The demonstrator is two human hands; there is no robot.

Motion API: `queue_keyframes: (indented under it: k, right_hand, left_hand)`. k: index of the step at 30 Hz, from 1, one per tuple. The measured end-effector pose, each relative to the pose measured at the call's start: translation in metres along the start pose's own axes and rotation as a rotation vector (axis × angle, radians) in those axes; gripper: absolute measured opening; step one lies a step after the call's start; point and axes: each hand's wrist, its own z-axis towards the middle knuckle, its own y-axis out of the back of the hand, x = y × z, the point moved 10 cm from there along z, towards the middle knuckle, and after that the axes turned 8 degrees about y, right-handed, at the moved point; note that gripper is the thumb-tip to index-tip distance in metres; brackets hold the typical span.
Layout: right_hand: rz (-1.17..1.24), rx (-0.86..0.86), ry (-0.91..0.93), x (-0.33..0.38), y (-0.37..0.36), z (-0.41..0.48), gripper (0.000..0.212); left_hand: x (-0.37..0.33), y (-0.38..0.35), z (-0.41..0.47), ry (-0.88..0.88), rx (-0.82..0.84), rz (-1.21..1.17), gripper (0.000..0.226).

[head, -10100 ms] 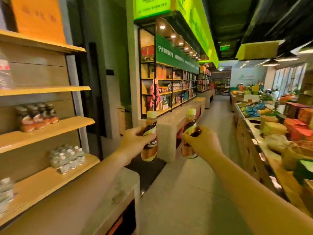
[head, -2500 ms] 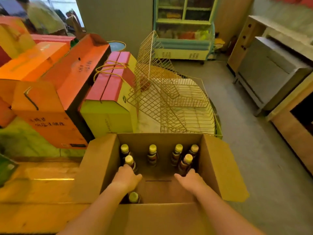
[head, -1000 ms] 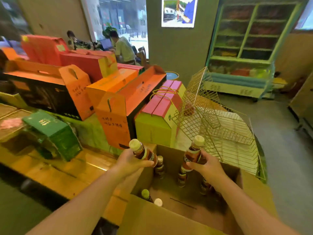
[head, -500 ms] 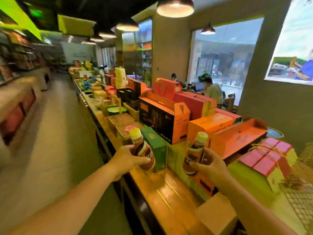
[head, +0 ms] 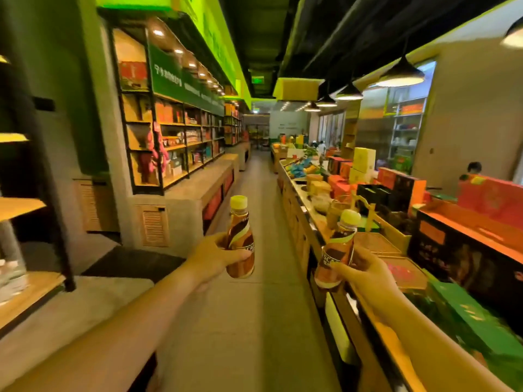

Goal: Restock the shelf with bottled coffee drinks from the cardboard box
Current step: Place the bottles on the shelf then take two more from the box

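Brown bottled coffee drinks with yellow caps are held up over the aisle floor (head: 254, 321), one per hand. The left hand (head: 210, 260) wraps its fingers around the left bottle (head: 240, 239), nearly upright. The right hand (head: 365, 275) grips the right bottle (head: 336, 250), tilted, beside the display counter (head: 359, 312); wooden shelves (head: 19, 206) stand far left.

The shelf (head: 19, 205) at the left edge is blurred and cropped.
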Motion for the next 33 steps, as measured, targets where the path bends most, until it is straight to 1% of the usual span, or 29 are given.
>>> queue_keyframes:
  k: [3,6,9,12,15,18,21,23,25,29,33]
  right_hand:
    - [0.074,0.064,0.001,0.004,-0.092,0.055,0.053]
    - [0.115,0.153,0.009,0.007,-0.181,0.108,0.059]
    - [0.159,0.291,0.047,0.011,-0.272,0.159,0.049]
    - [0.251,0.437,0.078,0.018,-0.360,0.203,0.045]
    - [0.288,0.575,0.126,0.031,-0.444,0.245,0.049]
    - [0.297,0.711,0.209,0.052,-0.525,0.274,0.051]
    - [0.307,0.814,0.272,0.072,-0.603,0.292,0.047]
    - [0.308,0.864,0.302,0.082,-0.654,0.298,0.051]
    - [0.325,0.927,0.326,0.094,-0.706,0.299,0.050]
    - [0.378,1.053,0.375,0.111,-0.812,0.296,0.041]
    - [0.426,1.123,0.384,0.128,-0.916,0.293,0.039]
  left_hand:
    - [0.010,0.086,0.025,0.022,-0.102,-0.010,0.034]
    - [0.023,0.166,0.043,0.023,-0.257,0.001,0.039]
    - [0.036,0.237,0.055,0.018,-0.403,0.018,0.053]
    - [0.043,0.301,0.064,0.025,-0.548,0.029,0.046]
    - [0.044,0.366,0.070,0.048,-0.703,0.006,0.048]
    - [0.042,0.423,0.065,0.052,-0.863,-0.007,0.034]
    - [0.049,0.477,0.055,0.075,-1.010,-0.003,0.029]
    - [0.061,0.514,0.048,0.106,-1.081,0.000,0.029]
    - [0.072,0.552,0.042,0.141,-1.139,0.003,0.033]
    - [0.089,0.629,0.036,0.172,-1.236,0.061,0.032]
    - [0.108,0.707,0.029,0.177,-1.331,0.075,0.031]
